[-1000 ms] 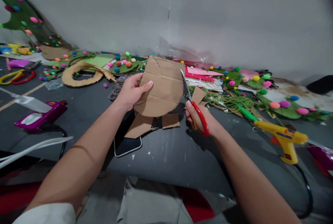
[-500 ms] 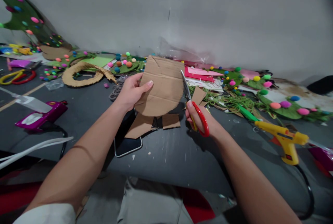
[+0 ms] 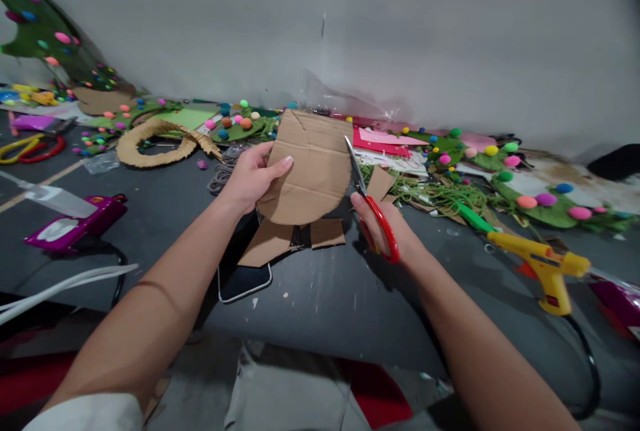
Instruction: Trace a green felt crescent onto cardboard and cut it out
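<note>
My left hand point(image 3: 255, 177) grips the left edge of a brown piece of cardboard point(image 3: 315, 171), thumb on its face. The cardboard has a rounded lower edge, a straighter top and creases across it. In my right hand point(image 3: 376, 221) is a pair of scissors point(image 3: 384, 231) with red handles, fingers wrapped through the loops. Its blades point up along the cardboard's right edge. Below the cardboard lie scraps point(image 3: 267, 244) of the same material, partly over a dark phone point(image 3: 245, 284).
A yellow glue gun point(image 3: 543, 261) with a black cord lies at right. At left are a purple glue gun point(image 3: 75, 221), another pair of scissors point(image 3: 33, 149) and a cardboard ring point(image 3: 150, 144). Green felt pieces with pompoms point(image 3: 555, 207) line the wall side.
The scissors' handles have come closer together in my right hand. My left hand keeps its hold on the cardboard. The whole view has shifted slightly.
</note>
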Action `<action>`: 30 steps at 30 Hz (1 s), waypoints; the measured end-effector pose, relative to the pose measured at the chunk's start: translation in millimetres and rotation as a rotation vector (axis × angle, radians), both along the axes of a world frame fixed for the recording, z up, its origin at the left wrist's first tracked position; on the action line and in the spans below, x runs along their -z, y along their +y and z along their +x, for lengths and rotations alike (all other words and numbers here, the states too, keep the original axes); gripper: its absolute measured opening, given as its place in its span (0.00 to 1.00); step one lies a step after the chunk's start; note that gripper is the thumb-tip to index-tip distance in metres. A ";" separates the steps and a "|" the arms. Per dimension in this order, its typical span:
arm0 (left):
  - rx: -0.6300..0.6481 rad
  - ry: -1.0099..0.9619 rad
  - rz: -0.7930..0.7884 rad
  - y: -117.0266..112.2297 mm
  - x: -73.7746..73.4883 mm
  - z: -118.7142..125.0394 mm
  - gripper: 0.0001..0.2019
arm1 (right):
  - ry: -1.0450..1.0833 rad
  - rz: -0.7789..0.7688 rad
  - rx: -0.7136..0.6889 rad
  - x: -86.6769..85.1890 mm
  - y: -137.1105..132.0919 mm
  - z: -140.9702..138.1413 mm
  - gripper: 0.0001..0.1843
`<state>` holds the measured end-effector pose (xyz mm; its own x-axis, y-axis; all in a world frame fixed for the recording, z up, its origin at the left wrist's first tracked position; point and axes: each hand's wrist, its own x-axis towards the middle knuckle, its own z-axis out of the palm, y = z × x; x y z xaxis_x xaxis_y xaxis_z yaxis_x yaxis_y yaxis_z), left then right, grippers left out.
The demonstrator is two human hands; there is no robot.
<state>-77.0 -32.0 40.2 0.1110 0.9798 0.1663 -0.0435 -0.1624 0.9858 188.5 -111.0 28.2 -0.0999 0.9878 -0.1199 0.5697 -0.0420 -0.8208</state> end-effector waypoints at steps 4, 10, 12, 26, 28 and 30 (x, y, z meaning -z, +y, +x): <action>0.008 0.005 -0.021 0.1 -0.9 -0.7 0.26 | -0.026 0.032 0.027 -1.8 -2.7 -3.3 0.41; 0.010 0.011 -0.016 -0.6 -3.1 -2.4 0.25 | -0.022 0.035 0.020 4.9 -0.8 -1.6 0.41; 0.013 0.021 -0.026 -0.2 -2.9 -3.6 0.26 | 0.023 0.034 0.010 10.3 2.1 0.9 0.41; 0.053 0.068 -0.017 -1.8 -1.3 -3.2 0.30 | 0.108 0.009 0.044 29.1 9.3 8.5 0.39; 0.057 0.070 -0.011 -1.2 -0.3 -3.7 0.30 | 0.104 0.016 0.047 28.4 9.5 8.3 0.39; 0.061 0.068 -0.006 -0.4 0.8 -4.2 0.30 | 0.090 0.027 0.050 25.6 9.0 7.7 0.39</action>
